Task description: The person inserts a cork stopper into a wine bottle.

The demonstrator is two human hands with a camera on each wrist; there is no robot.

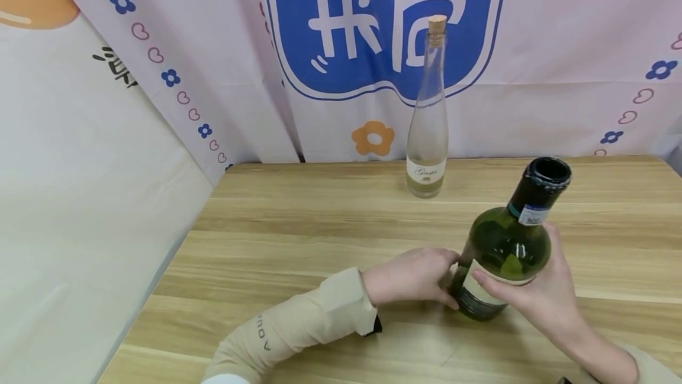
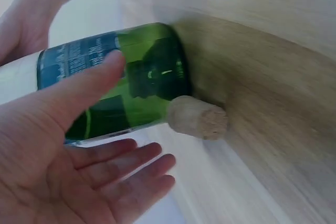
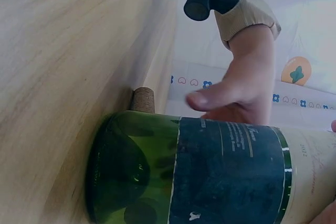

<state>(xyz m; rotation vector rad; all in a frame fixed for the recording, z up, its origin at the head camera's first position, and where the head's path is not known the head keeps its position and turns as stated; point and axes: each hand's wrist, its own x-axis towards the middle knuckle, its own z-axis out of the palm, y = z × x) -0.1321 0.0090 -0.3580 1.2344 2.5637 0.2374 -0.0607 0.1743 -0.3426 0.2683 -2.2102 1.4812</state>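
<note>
A green glass wine bottle (image 1: pixel 501 248) with an uncorked mouth stands near the table's right front, leaning slightly right in the head view. My right hand (image 1: pixel 551 289) grips its body from the right, thumb across the pale label. My left hand (image 1: pixel 415 277) is at the bottle's lower left side. The left wrist view shows its thumb lying across the bottle and its other fingers loosely extended. A loose cork (image 2: pixel 197 119) is beside the bottle's base, also visible in the right wrist view; the head view hides it. I cannot tell whether the base touches the table.
A clear slim bottle (image 1: pixel 428 123) with a cork stopper (image 1: pixel 437 26) stands upright at the back of the wooden table (image 1: pixel 298 218). Behind it hangs a printed curtain (image 1: pixel 341 118). White cloth (image 1: pixel 80 194) borders the left side.
</note>
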